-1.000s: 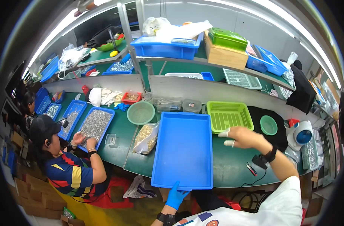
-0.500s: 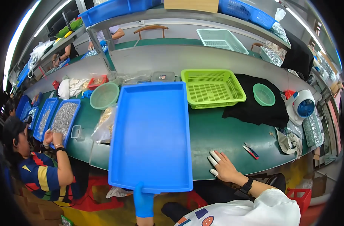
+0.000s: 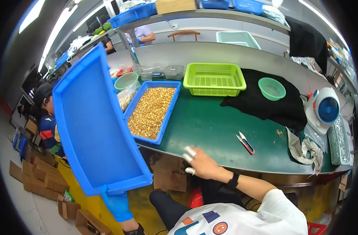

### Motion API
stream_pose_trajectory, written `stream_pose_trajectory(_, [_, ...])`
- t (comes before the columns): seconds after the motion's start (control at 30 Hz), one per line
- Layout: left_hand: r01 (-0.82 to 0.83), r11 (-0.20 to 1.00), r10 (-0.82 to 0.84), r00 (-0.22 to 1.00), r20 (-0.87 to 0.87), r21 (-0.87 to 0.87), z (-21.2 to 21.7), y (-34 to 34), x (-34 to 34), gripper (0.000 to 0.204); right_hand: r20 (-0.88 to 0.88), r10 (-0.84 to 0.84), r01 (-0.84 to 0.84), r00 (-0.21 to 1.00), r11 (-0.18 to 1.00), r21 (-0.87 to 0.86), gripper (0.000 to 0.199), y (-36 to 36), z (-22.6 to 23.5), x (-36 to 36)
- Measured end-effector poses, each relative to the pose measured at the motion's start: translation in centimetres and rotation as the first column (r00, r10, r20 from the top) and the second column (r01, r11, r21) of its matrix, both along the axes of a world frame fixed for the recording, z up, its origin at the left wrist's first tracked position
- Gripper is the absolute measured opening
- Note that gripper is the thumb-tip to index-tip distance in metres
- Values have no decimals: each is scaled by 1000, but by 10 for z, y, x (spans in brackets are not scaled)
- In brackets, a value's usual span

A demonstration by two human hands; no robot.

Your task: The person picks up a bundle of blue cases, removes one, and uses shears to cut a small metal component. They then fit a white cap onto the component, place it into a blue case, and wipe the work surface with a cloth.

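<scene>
My left hand (image 3: 117,205), in a blue glove, grips the near edge of a large blue tray (image 3: 94,125). Nothing lies in this tray, which is raised and tilted off the table's left side. A smaller blue tray (image 3: 170,112) rests on the green table beside it, filled with small gold-coloured pieces (image 3: 152,111). My right hand (image 3: 200,162) hovers at the table's front edge with its fingers apart and nothing in them. White covers wrap several of its fingers.
Thread snips (image 3: 246,143) lie on the green table (image 3: 210,125). Behind are a lime-green basket (image 3: 216,91) and a green bowl (image 3: 272,89) on black cloth (image 3: 261,111). A white fan (image 3: 324,107) stands at right. A co-worker (image 3: 47,113) sits at left, partly hidden by the raised tray.
The large tray has swung left and tilted, uncovering the tray of gold-coloured pieces. My right hand has come off the tabletop toward the front edge. The view has shifted.
</scene>
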State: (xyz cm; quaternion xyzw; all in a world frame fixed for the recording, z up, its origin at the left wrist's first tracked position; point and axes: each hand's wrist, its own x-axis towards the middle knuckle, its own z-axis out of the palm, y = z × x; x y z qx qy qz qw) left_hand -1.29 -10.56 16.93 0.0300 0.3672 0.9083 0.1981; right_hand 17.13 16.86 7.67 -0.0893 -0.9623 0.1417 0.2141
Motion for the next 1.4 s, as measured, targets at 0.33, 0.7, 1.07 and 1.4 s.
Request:
stream_pose_trajectory(0.33, [-55, 994, 50, 997, -51, -98, -10, -67, 55, 61, -264, -171, 151, 949, 984, -92, 23, 48, 25, 59])
stream_pose_trajectory(0.7, [111, 994, -112, 990, 90, 20, -29, -39, 57, 42, 43, -696, 692, 716, 717, 83, 26, 105, 12, 154])
stream_pose_trajectory(1.07, [544, 651, -724, 655, 218, 529, -66, 46, 113, 41, -293, -628, 140, 721, 546, -826, 23, 63, 48, 116])
stream_pose_trajectory(1.4, [467, 883, -439, 781, 444, 50, -44, 85, 159, 48, -249, -176, -202, 952, 249, -947, 19, -44, 27, 65])
